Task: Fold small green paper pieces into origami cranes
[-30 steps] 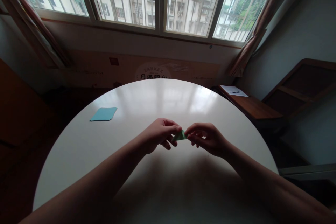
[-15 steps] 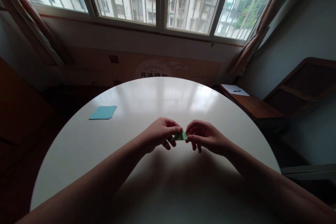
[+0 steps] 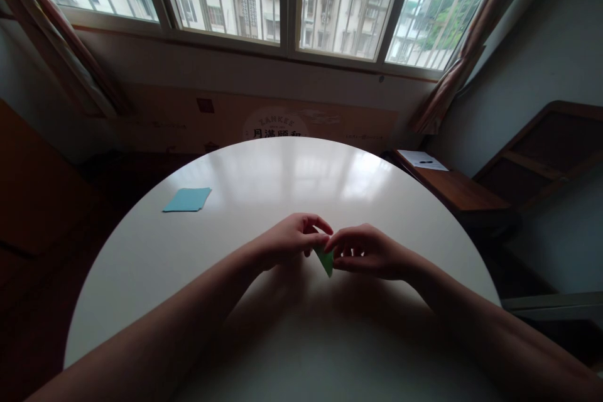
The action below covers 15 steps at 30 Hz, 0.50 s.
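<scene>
A small folded piece of green paper hangs point-down between my two hands, above the white round table. My left hand pinches its upper edge between thumb and fingers. From the other side, my right hand has its index fingertip at the paper's top and its thumb against the right edge. My fingers cover the paper's upper part, so only a narrow green triangle shows.
A stack of light blue square paper lies at the table's far left. Beyond the right edge, a wooden side table bears a white sheet with a dark pen. Barred windows and curtains are behind.
The green paper has turned, so a tip that pointed sideways now points down. My right hand has moved slightly left, its fingers now meeting those of my left hand.
</scene>
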Tool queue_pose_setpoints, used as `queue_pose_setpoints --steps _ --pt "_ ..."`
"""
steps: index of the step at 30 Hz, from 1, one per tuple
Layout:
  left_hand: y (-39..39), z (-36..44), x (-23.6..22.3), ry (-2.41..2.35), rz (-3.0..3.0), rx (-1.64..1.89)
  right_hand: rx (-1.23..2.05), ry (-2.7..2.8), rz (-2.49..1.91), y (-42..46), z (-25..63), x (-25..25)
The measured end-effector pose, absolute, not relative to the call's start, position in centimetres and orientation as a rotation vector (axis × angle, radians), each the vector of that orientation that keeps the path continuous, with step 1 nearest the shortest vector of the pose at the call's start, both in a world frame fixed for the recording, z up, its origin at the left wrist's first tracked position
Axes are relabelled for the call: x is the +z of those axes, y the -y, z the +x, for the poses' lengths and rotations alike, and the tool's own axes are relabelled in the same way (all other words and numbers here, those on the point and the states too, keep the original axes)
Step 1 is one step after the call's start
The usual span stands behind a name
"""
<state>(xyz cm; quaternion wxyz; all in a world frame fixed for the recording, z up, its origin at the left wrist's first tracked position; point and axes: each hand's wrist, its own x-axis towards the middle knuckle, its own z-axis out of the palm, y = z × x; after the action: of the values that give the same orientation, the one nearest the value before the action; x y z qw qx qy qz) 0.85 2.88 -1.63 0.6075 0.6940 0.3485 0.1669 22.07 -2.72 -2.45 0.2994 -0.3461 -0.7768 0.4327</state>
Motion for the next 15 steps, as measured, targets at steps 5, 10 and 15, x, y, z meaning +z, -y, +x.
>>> queue_pose_setpoints --steps 5,10,15 --pt "-2.8 1.1 -2.1 -0.832 1.683 0.392 1.010 2.240 -0.857 2.7 22.0 -2.6" --pt "-2.9 0.4 -1.1 -1.134 2.260 0.726 0.841 2.311 -0.940 2.4 22.4 -2.9" --pt "-0.5 -0.2 1.3 -0.922 2.817 0.429 0.865 2.390 -1.077 2.2 23.3 -2.5"
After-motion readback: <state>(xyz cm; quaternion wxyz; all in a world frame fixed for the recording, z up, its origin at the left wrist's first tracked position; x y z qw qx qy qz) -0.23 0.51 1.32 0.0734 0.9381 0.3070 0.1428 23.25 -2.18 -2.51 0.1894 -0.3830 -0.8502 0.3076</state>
